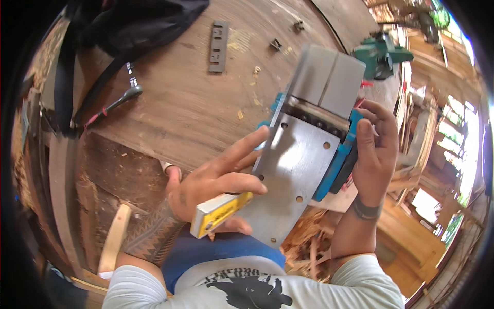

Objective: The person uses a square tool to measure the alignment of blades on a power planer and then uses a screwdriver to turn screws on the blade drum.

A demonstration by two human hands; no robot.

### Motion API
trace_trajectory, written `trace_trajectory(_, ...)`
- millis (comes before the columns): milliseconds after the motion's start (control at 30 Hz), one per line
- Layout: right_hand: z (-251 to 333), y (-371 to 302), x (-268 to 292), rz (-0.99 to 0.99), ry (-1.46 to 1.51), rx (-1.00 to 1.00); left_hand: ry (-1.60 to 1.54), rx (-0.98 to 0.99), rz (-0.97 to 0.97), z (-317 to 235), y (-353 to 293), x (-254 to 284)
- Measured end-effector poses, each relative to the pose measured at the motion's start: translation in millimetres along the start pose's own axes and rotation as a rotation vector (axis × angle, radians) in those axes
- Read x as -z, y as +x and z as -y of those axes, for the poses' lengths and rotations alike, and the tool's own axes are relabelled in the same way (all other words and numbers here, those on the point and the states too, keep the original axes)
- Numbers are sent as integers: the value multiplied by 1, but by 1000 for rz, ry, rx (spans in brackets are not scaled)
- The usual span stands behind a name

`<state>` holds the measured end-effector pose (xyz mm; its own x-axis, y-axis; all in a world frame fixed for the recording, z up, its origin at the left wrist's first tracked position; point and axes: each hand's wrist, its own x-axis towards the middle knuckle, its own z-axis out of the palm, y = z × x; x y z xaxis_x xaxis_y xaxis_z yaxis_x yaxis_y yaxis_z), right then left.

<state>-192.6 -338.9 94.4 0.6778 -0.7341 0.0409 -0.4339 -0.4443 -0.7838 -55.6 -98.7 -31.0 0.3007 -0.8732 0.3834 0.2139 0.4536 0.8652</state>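
An electric hand planer [296,159] with a teal body is turned so its shiny metal sole faces up at me. My right hand [378,144] grips its right side, thumb along the teal housing. My left hand [216,180] reaches in from the other side, its outstretched index finger by the sole's left edge. Tucked in this hand is a small yellow and white box-like piece [221,213]; its exact kind is unclear. The slot across the planer's middle shows several bolt heads. On the table beyond lies a flat slotted planer blade [218,47].
Two small metal parts [276,45] sit beyond the planer on the wooden table [180,108]. A dark-handled tool [128,95] and black cloth [134,31] are at the left. A green machine or vise [383,55] stands far right. Wood shavings and boards lie around.
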Motion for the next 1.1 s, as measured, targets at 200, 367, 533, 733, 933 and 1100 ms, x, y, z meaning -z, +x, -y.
trace_trajectory(200, 88, 43, 0, 210, -911, 899, -11, -143, -51, -16, 59, -29)
trace_trajectory(367, 113, 111, 1, 655, -1097, 1252, 114, -77, -330, -18, 64, -48)
trace_trajectory(533, 98, 149, -6, 674, -461, 975, 851, 39, -234, -14, 60, -78)
trace_trajectory(733, 103, 119, -88, 891, 146, 538, 992, 114, -304, -9, 81, -90)
trace_trajectory(933, 93, 100, -124, 1045, 17, 309, 1016, 107, -458, 2, 80, -100)
trace_trajectory(1100, 81, 93, -137, 1041, 293, 296, 998, 51, -434, 5, 79, -94)
